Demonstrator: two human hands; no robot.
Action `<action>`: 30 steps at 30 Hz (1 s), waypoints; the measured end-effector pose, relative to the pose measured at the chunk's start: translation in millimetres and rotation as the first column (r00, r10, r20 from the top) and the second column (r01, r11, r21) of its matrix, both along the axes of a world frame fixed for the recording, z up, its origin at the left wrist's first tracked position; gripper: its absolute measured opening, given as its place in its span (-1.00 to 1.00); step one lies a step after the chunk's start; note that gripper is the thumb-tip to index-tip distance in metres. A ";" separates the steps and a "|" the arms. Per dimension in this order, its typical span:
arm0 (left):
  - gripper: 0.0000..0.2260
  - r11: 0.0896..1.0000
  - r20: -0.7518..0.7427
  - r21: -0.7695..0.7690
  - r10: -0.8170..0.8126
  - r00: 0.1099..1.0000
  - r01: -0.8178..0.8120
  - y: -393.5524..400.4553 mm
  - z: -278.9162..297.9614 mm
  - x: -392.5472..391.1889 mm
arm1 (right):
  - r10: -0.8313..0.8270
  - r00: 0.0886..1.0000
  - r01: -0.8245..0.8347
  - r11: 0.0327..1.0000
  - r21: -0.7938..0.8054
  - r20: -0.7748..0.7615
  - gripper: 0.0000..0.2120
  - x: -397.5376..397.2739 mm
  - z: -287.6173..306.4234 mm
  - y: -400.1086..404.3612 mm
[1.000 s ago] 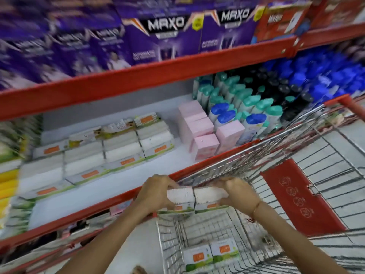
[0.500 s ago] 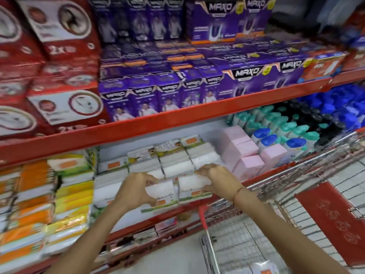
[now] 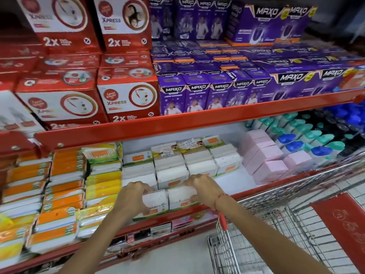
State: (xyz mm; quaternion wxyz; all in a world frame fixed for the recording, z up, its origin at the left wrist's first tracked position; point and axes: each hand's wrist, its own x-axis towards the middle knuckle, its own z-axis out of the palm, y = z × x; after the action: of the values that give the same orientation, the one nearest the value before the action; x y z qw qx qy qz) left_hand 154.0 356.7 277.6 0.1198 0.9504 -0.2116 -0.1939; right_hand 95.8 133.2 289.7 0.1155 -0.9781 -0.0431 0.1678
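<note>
While both hands work at the front of the lower shelf (image 3: 233, 184), two white packs sit side by side between them, touching or nearly so. The left hand (image 3: 134, 196) holds the left pack (image 3: 156, 202), fingers curled over its top and thumb down the near face. The right hand (image 3: 203, 186) grips the right pack (image 3: 180, 196) the same way from its outer end. Both grips are closed on the packs, not loosened. The pair lies just in front of the stocked rows of matching white packs (image 3: 171, 171), close to the shelf's red front lip (image 3: 256, 191). The left pack's base seems to reach that lip; I cannot tell whether either pack bears fully on the shelf. Orange and yellow packs (image 3: 65, 184) fill the left of the shelf, and pink boxes (image 3: 266, 161) stand to the right, with bare white shelf between them and the hands. A wire trolley (image 3: 276, 224) stands just beside the person's right arm, its basket mostly out of frame. Judgement: restocking is well along. Several rows stand filled, and this pair is at its place but not released. Left to do: settle the two packs square against the row behind, then let go. The bare strip to the right suggests room for more packs. Whether any wait in the trolley cannot be told.
</note>
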 end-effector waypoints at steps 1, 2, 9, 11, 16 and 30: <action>-0.42 1.000 -0.004 0.003 0.002 1.000 -0.002 2.0 -2.0 -0.9 | 0.000 1.000 0.000 1.000 0.001 -0.005 -0.42 0.3 -1.8 2.2; -0.42 1.000 -0.005 0.003 0.003 1.000 -0.003 3.7 -4.0 -1.7 | -0.002 1.000 0.002 1.000 0.001 -0.010 -0.41 0.6 -3.3 4.3; -0.46 1.000 0.005 0.021 -0.010 1.000 0.010 8.2 -6.8 -9.6 | 0.006 1.000 -0.006 1.000 0.003 0.006 -0.41 1.1 -12.9 7.2; -0.46 0.999 0.016 0.037 -0.023 1.000 0.023 7.8 -7.5 -11.6 | 0.019 1.000 -0.019 1.000 0.010 0.008 -0.42 0.4 -13.3 6.0; -0.40 0.999 0.053 0.012 -0.043 0.998 0.042 -5.8 0.2 -18.4 | 0.028 0.999 -0.030 0.998 0.055 0.034 -0.40 -5.2 -13.0 -2.2; -0.84 0.865 0.131 -0.405 -0.266 0.955 0.297 -173.3 -10.7 -88.3 | -0.351 0.928 0.306 0.908 0.287 0.121 -0.79 -110.9 -45.5 -128.6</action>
State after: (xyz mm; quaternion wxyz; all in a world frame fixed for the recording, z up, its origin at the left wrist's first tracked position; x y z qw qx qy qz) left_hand 65.7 183.4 266.9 0.2846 0.8672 -0.3888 -0.1256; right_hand -15.1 4.6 244.2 0.2669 -0.9579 0.0912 0.0544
